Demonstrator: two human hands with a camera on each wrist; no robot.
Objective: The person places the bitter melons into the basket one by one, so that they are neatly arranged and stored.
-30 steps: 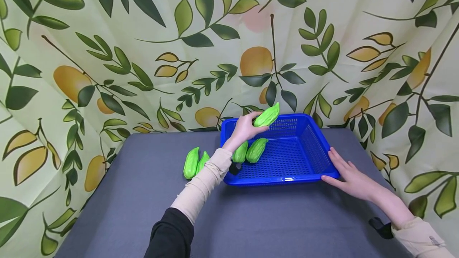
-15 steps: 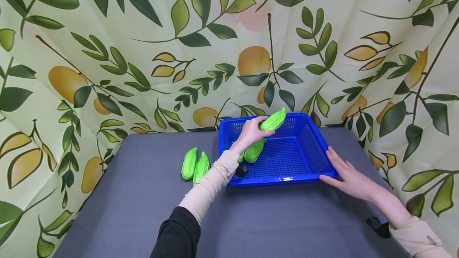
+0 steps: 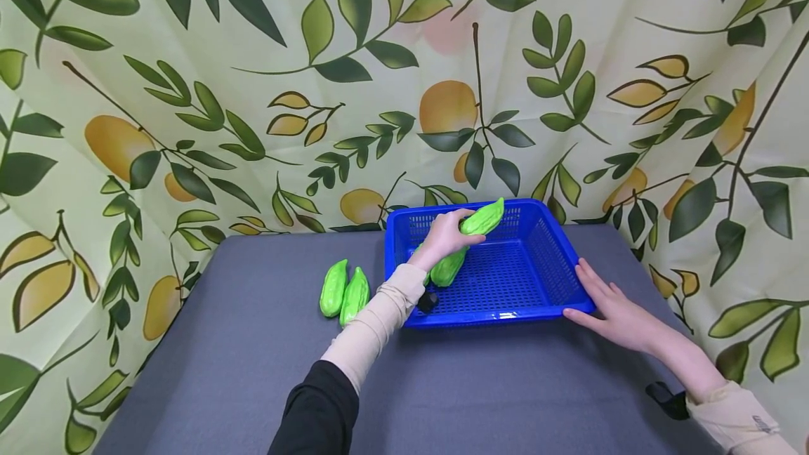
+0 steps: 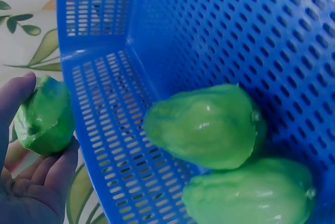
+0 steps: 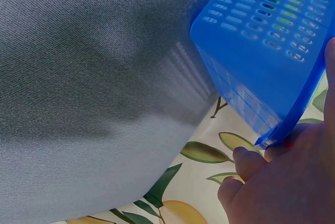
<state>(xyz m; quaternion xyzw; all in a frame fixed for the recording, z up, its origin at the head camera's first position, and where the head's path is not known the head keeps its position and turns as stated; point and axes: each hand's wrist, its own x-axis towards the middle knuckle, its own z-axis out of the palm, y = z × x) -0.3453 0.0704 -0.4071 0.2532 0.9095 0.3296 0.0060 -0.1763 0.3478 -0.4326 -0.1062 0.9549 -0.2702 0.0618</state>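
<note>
My left hand [image 3: 444, 236] holds a bright green bitter melon [image 3: 485, 217] between thumb and fingers, over the blue plastic basket [image 3: 493, 317]. In the left wrist view that held bitter melon [image 4: 44, 116] is seen end-on beside the basket wall. Two more bitter melons lie inside at the basket's left; the nearer-to-centre bitter melon [image 3: 447, 269] shows in part behind my hand. My right hand [image 3: 616, 314] rests its extended fingers and thumb against the basket's front right corner. Left of the basket, two bitter melons [image 3: 333, 289] lie side by side on the table.
A grey cloth covers the table [image 3: 253, 371]. Behind and at the sides hangs a leaf-and-fruit patterned curtain [image 3: 373, 90], close to the basket's back rim. A black strap [image 3: 666, 400] hangs by the right wrist.
My left hand has carried the bitter melon a little rightward over the basket, then slightly lower. The right hand keeps its place at the corner.
</note>
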